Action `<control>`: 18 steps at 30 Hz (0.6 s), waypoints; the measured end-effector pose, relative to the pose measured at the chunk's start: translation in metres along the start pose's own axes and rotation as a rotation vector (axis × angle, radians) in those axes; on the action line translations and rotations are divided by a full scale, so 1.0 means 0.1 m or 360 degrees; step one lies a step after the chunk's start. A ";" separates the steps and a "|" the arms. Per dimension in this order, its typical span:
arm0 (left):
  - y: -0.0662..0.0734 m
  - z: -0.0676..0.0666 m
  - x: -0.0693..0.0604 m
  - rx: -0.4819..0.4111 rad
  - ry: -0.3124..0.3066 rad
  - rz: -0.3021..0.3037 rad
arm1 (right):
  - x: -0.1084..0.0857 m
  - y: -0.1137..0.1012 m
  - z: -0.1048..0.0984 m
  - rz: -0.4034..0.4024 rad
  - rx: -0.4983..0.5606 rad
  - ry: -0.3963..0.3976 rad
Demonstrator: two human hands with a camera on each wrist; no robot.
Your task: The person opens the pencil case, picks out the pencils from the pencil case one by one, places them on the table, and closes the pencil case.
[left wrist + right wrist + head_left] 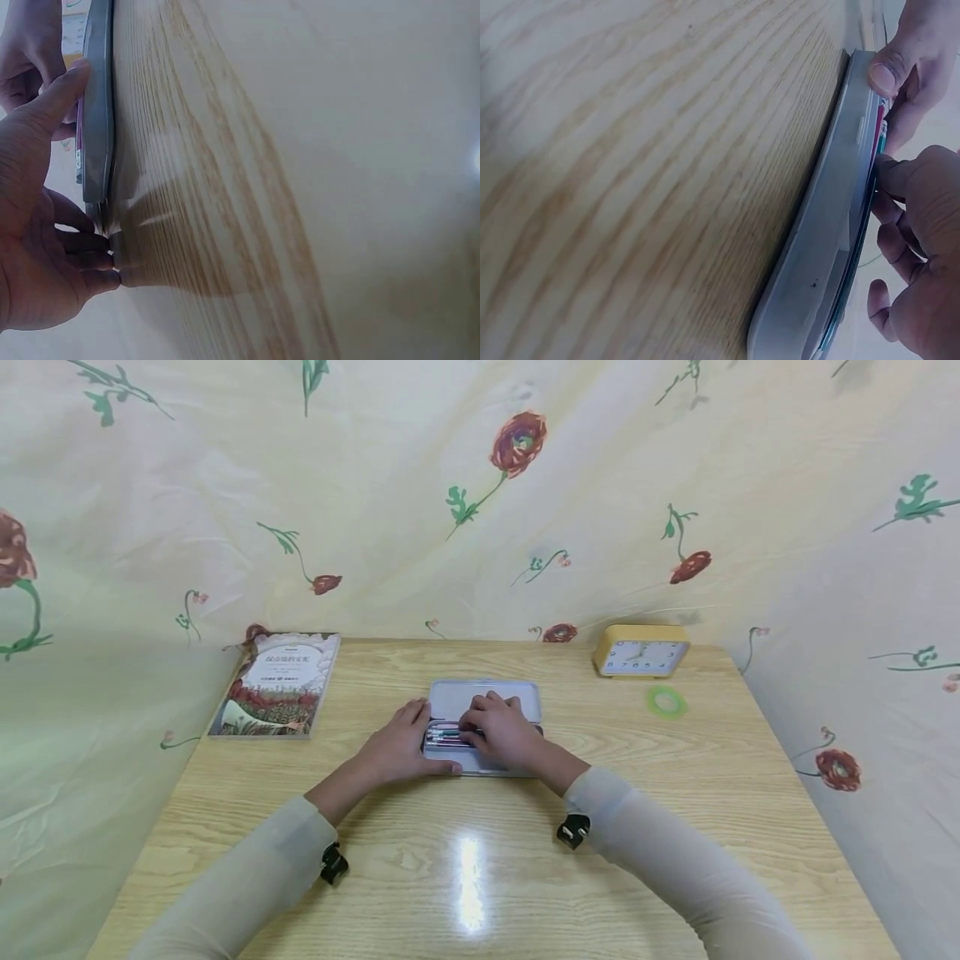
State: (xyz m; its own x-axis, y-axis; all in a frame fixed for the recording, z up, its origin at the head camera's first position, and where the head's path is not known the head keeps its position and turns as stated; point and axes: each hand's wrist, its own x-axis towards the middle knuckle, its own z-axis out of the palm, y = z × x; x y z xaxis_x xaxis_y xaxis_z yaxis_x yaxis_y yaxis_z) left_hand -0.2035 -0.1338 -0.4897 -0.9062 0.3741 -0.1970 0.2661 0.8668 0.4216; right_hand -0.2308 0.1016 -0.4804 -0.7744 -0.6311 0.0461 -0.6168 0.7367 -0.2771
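Observation:
A flat grey pencil case [483,765] lies on the wooden table with its lid [486,697] raised at the back. Several pencils [447,737] lie lengthwise in it. At the left end, my left hand [397,747] grips the case, thumb on the front edge and fingers round the far left side. My right hand [506,731] is over the middle of the case, its fingers bent down into it. In the right wrist view, its thumb and forefinger pinch at a dark green pencil [864,214]; the fingers partly hide the contact.
A book with an illustrated cover [276,685] lies at the back left. A yellow alarm clock [642,652] stands at the back right, with a green roll of tape [667,702] in front of it. Flowered cloth [375,485] hangs behind the table [405,877].

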 end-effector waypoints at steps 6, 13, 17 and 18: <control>0.01 0.00 -0.01 -0.0008 -0.0004 -0.0006 | 0.00 -0.01 0.02 -0.0011 0.0016 0.0008; 0.02 0.00 -0.01 -0.0015 -0.0009 -0.0009 | 0.00 -0.02 0.01 -0.0044 0.0015 0.0000; 0.01 0.01 0.00 -0.0012 -0.0003 -0.0005 | 0.00 -0.03 0.00 -0.0087 -0.0053 0.0032; 0.01 0.01 0.00 -0.0008 -0.0001 -0.0003 | -0.01 -0.04 0.00 -0.0100 -0.0077 0.0044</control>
State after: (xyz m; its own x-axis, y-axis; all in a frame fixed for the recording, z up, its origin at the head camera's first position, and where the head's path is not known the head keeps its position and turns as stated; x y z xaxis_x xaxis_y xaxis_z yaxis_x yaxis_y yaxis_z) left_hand -0.2030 -0.1330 -0.4903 -0.9066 0.3723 -0.1984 0.2624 0.8659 0.4258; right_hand -0.2279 0.0990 -0.4793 -0.7371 -0.6700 0.0888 -0.6700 0.7072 -0.2259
